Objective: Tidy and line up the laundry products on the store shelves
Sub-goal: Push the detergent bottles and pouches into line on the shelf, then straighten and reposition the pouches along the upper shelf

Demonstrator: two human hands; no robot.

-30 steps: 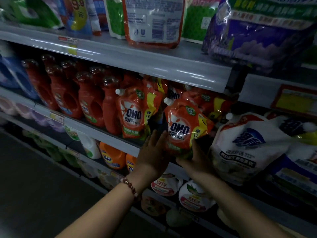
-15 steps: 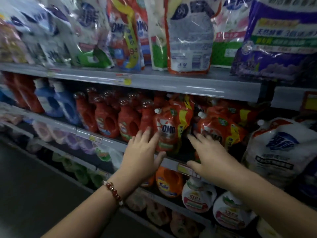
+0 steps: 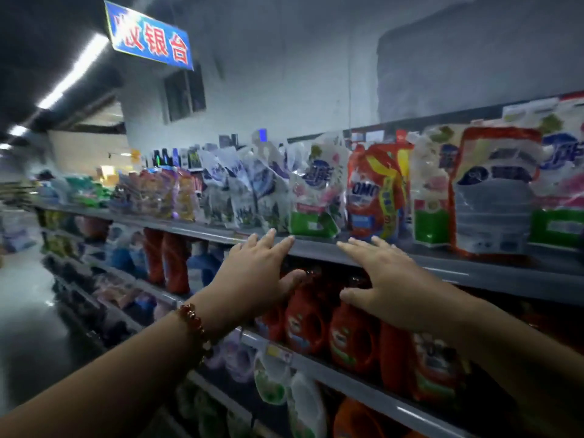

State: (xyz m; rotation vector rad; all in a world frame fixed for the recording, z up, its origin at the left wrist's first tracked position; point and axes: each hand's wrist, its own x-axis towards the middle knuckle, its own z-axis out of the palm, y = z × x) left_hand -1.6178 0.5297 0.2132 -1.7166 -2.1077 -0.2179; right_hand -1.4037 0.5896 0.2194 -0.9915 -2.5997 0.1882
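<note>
Two hands are raised in the head view, both empty. Left hand has its fingers straight and a little apart, tips at the front edge of the top shelf; I cannot tell if they touch it. Right hand is also flat, fingers spread, thumb out to the side, in front of the same edge. Nothing is gripped by either.

Task's things, approx.: the soft refill bags stand in a row on that top shelf, just behind the fingertips. Closest are the white-and-green floral bag and the red OMO bag, touching side by side, both leaning a bit and not square to the edge. Below, on the middle shelf, are the red bottles, partly hidden by the wrists.

Handling, my judgement: the bags are flexible film w/ liquid inside, so probably heavy at the bottom and floppy at the top, and the film looks glossy, maybe slippery. Better to take one w/ both palms on its two sides, low near the base, then turn it to face front. Pulling on the top corner could tip it into the neighbours.

A blue hanging sign is above the aisle; picture is blurred.
</note>
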